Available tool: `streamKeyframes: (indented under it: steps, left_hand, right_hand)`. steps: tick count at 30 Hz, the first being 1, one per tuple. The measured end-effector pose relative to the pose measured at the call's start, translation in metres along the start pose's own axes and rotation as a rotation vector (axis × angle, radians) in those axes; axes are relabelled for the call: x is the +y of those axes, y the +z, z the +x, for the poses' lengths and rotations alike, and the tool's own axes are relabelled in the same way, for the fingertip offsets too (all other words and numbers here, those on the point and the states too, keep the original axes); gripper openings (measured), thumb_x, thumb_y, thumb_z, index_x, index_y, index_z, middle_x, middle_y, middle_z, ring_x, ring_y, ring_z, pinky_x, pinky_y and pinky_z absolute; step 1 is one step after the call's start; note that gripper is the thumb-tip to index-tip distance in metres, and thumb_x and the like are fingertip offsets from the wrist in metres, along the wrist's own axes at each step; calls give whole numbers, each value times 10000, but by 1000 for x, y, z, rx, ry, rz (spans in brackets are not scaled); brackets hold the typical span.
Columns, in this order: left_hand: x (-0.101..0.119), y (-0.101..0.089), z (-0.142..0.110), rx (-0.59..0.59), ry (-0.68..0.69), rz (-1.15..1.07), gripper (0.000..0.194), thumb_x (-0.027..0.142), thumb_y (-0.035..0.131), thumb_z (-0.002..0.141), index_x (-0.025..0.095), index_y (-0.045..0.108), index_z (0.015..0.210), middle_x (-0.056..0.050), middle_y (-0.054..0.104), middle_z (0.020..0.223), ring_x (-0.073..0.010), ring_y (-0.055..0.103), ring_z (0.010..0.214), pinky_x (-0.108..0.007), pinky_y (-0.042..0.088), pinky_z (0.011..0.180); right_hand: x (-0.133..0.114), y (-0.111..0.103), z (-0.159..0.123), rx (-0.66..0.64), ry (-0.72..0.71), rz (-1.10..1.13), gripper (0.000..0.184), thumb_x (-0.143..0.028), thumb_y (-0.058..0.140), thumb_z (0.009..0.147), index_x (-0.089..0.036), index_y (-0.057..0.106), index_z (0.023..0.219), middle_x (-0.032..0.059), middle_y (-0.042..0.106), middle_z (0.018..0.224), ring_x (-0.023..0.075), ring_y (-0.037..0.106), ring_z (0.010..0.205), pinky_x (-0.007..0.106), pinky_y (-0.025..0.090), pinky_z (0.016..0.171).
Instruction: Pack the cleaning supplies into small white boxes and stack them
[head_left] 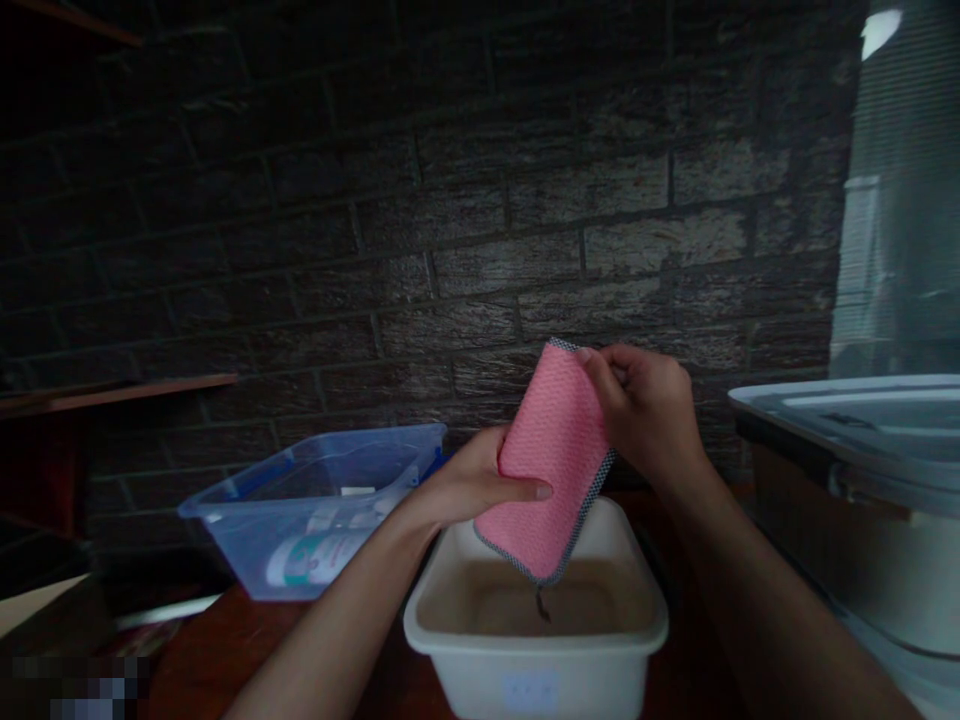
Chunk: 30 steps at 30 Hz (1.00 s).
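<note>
A pink waffle-textured cloth with a grey stitched edge hangs above a white plastic basin that holds murky water. My left hand grips the cloth's left side, thumb across its front. At the upper right corner, my right hand pinches the cloth with closed fingers. A short thread or drip dangles from the cloth's lowest corner just over the water.
A clear blue plastic tub with a white bottle inside stands to the left on the reddish-brown table. A large grey-white lidded container sits at the right. A dark brick wall is close behind.
</note>
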<state>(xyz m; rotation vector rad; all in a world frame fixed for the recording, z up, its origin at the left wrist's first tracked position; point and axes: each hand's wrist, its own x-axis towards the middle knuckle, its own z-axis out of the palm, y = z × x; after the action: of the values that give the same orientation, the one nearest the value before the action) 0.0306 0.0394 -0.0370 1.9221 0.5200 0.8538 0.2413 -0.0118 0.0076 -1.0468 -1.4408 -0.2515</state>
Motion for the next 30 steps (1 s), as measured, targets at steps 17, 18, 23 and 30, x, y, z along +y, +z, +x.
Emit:
streamKeyframes:
  steps: [17, 18, 23, 30]
  left_hand:
    - [-29, -64, -5, -238, -267, -84, 333, 258, 916, 664, 124, 778, 936, -68, 773, 845, -174, 700, 705, -271, 587, 659]
    - [-31, -67, -6, -262, -287, -86, 331, 224, 934, 626, 107, 779, 894, -64, 766, 789, -161, 686, 655, -249, 576, 622]
    - [-38, -76, -2, -130, -264, -182, 228, 238, 871, 743, 100, 785, 903, -98, 777, 840, -147, 700, 701, -228, 583, 683]
    - [-39, -61, 17, 341, -82, -345, 278, 360, 734, 879, 160, 710, 1071, -115, 761, 1037, -179, 716, 817, -345, 609, 801]
  right_hand:
    - [10, -21, 8, 171, 97, -299, 430, -445, 539, 964, -190, 629, 630, 9, 498, 498, 159, 449, 476, 314, 232, 539]
    - [11, -21, 9, 182, 97, -306, 429, -440, 540, 960, -189, 625, 622, 4, 492, 491, 154, 437, 468, 312, 231, 537]
    - [14, -21, 10, 200, 89, -342, 426, -432, 534, 959, -187, 629, 623, 1, 482, 486, 154, 461, 479, 302, 224, 533]
    - [18, -19, 10, 263, 109, -308, 412, -462, 516, 979, -188, 660, 706, 32, 570, 556, 186, 550, 530, 300, 267, 542]
